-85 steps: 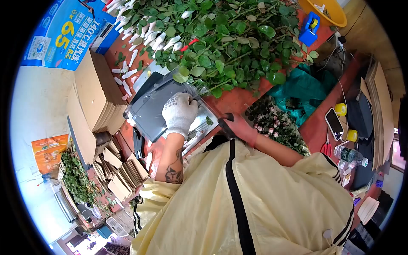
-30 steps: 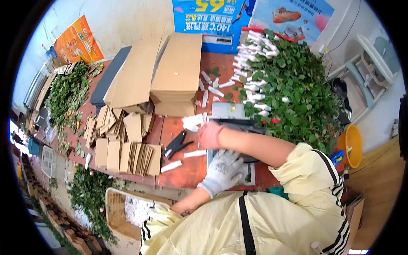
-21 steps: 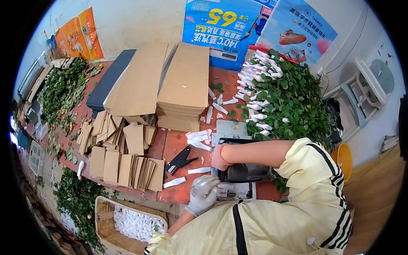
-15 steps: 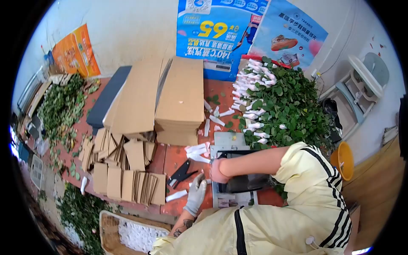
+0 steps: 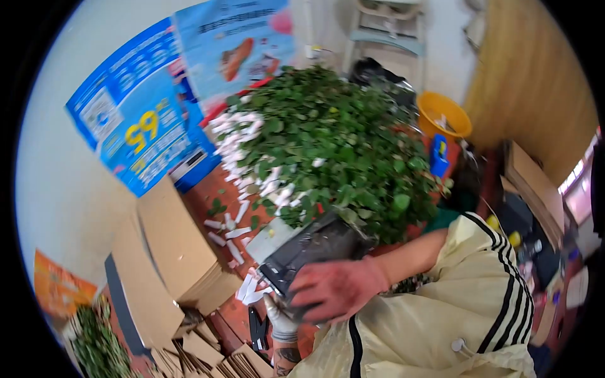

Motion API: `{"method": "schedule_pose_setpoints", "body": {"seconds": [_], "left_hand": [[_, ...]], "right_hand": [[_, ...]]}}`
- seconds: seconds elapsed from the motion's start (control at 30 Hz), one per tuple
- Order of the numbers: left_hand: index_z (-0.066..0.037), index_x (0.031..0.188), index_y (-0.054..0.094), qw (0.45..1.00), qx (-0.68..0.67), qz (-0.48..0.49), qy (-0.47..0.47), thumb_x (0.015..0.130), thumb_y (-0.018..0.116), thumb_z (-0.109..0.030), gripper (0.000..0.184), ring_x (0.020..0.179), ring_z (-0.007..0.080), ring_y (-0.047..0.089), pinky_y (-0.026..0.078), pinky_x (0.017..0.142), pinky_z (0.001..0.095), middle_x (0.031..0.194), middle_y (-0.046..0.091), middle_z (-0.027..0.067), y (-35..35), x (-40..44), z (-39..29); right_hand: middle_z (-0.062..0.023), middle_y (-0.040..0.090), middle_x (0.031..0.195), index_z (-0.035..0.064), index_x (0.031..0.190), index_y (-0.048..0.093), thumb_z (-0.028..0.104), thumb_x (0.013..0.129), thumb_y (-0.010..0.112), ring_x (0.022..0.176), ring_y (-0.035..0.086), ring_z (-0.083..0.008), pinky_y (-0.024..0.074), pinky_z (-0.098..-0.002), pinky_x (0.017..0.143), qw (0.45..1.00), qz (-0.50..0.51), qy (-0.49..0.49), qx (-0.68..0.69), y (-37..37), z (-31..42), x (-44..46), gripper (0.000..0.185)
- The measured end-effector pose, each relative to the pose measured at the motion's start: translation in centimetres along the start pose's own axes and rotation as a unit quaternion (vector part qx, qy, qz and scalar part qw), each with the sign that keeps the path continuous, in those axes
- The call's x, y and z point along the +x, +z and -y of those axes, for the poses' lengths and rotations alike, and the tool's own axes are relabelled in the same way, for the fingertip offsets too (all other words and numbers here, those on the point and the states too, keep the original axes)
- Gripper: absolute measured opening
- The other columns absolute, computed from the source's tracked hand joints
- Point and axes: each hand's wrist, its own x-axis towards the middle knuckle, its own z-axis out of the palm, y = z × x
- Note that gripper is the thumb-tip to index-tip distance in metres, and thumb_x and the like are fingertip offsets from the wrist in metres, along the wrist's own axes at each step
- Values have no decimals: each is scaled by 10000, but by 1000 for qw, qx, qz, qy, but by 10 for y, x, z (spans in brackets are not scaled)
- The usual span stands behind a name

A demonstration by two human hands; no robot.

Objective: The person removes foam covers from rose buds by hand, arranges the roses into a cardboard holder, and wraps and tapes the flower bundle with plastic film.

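Observation:
My right hand [image 5: 340, 288], in a pinkish-red glove and blurred, reaches across from the right with its fingers spread over the near edge of a black plastic-covered item [image 5: 312, 242]. This item lies on a grey metal plate [image 5: 272, 239]. Below and left of it is my left hand [image 5: 282, 322] in a white glove, its thumb side pointing up; the right hand partly hides its fingers. White sleeves [image 5: 251, 290] lie just beyond the left hand. A black stapler [image 5: 257, 329] rests on the red table [image 5: 205, 189] beside that hand.
Leafy stems [image 5: 334, 145] with white-wrapped heads [image 5: 242, 142] are heaped at the back. Stacked cardboard sheets [image 5: 179, 246] stand at the left, with small cardboard pieces [image 5: 201, 346] below. A yellow basin [image 5: 444, 114] and a blue object [image 5: 439, 155] are at right.
My view has swung to the right, showing more of the leafy heap and the right side. My right hand has drawn back from the black item's far-left side to its near edge, beside my left hand.

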Motion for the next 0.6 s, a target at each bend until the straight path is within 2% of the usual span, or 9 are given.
{"method": "schedule_pose_setpoints", "body": {"seconds": [0.03, 0.07, 0.1, 0.17, 0.27, 0.4, 0.53, 0.57, 0.6], "left_hand": [[-53, 1400, 354, 990, 88, -107, 25, 891, 409, -627, 768, 1291, 314, 398, 288, 1095, 473, 1413, 418, 126, 23, 5, 6], [-36, 1404, 340, 990, 89, -107, 27, 879, 442, -625, 795, 1294, 313, 395, 295, 1091, 466, 1424, 406, 125, 19, 8, 7], [-47, 1405, 341, 985, 109, -125, 37, 879, 422, -636, 794, 1280, 308, 411, 302, 1080, 477, 1415, 416, 117, 14, 8, 8], [-59, 1406, 343, 980, 136, -144, 38, 879, 401, -648, 793, 1265, 303, 427, 309, 1068, 488, 1407, 427, 109, 13, 6, 7], [-61, 1416, 320, 964, 215, -147, 52, 876, 400, -652, 804, 1281, 312, 409, 307, 1070, 485, 1424, 404, 109, 25, 9, 3], [-64, 1440, 276, 980, 196, -24, 7, 878, 417, -630, 810, 1305, 348, 370, 302, 1066, 510, 1443, 370, 136, 83, 18, 1], [-51, 1405, 346, 978, 202, 41, 31, 917, 494, -476, 665, 1271, 350, 417, 334, 1047, 488, 1419, 389, 193, 126, 26, 2], [-28, 1373, 381, 805, 575, 97, 108, 931, 483, -345, 553, 1237, 335, 447, 346, 1036, 442, 1385, 419, 197, 148, 45, 0], [-5, 1341, 416, 499, 833, 87, 223, 946, 473, -213, 451, 1202, 321, 477, 358, 1025, 396, 1350, 449, 202, 170, 64, -3]], "right_hand": [[-89, 550, 1074, 72, 918, 569, 322, 759, 611, 1051, 503, -279, 365, -415, 961, 959, -69, 169, 216, 0, 7, -37, 299], [-124, 517, 1146, 55, 1031, 548, 403, 725, 660, 1122, 457, -318, 294, -434, 1063, 842, -139, 314, 416, 3, 13, -71, 476], [-124, 517, 1146, 55, 1031, 548, 403, 725, 660, 1122, 457, -318, 294, -434, 1063, 838, -150, 323, 414, 12, 17, -100, 476], [-149, 494, 1178, 53, 1007, 562, 392, 626, 742, 1137, 447, -337, 330, -458, 1032, 916, -103, 384, -57, 26, 24, -136, 541], [-165, 488, 1183, 54, 1040, 544, 377, 573, 768, 1115, 462, -356, 381, -463, 979, 906, -150, 386, -90, 43, 36, -144, 611], [-173, 483, 1185, 41, 1076, 508, 371, 589, 741, 1085, 470, -393, 409, -531, 911, 890, -325, 284, -150, 47, 4, -143, 632], [-168, 500, 1176, 39, 1097, 529, 294, 647, 681, 1123, 468, -386, 379, -492, 947, 851, -419, 270, -166, -41, -18, -138, 539], [-169, 505, 1180, 35, 1115, 540, 196, 688, 658, 1132, 485, -361, 388, -456, 953, 837, -415, 279, -222, -66, -20, -138, 471], [-165, 509, 1203, 24, 1127, 556, 73, 720, 606, 1141, 496, -343, 401, -428, 960, 793, -486, 277, -240, -85, -30, -133, 412]]}}
